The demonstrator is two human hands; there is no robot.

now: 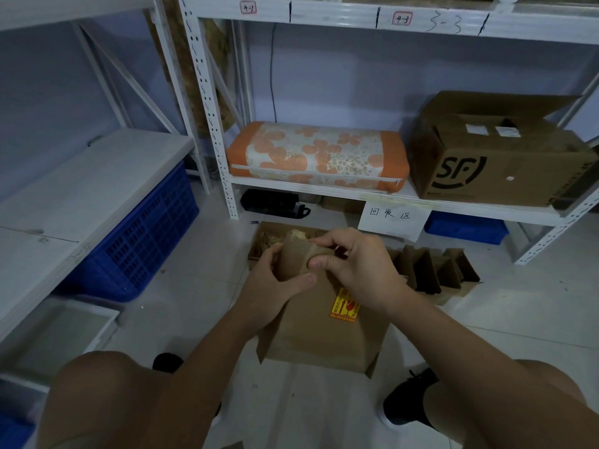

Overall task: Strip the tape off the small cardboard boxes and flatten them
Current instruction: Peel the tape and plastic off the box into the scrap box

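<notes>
— Between your knees, above the floor (pixel 194 303), what are you holding?

— You are holding a small cardboard box (pixel 321 325) with a yellow and red sticker (pixel 344 306) on its face. Your left hand (pixel 272 286) is gripping its upper left edge, fingers curled behind and thumb lying across the front. Your right hand (pixel 353 267) is pinching the box's top corner between thumb and fingers.

— And around it?

— Behind your hands an open box of scraps (pixel 264 238) is sitting on the floor, and folded cardboard pieces (pixel 434 270) are standing to its right. A floral cushion (pixel 317 157) and a large carton (pixel 499 157) are resting on the shelf (pixel 324 186).
</notes>
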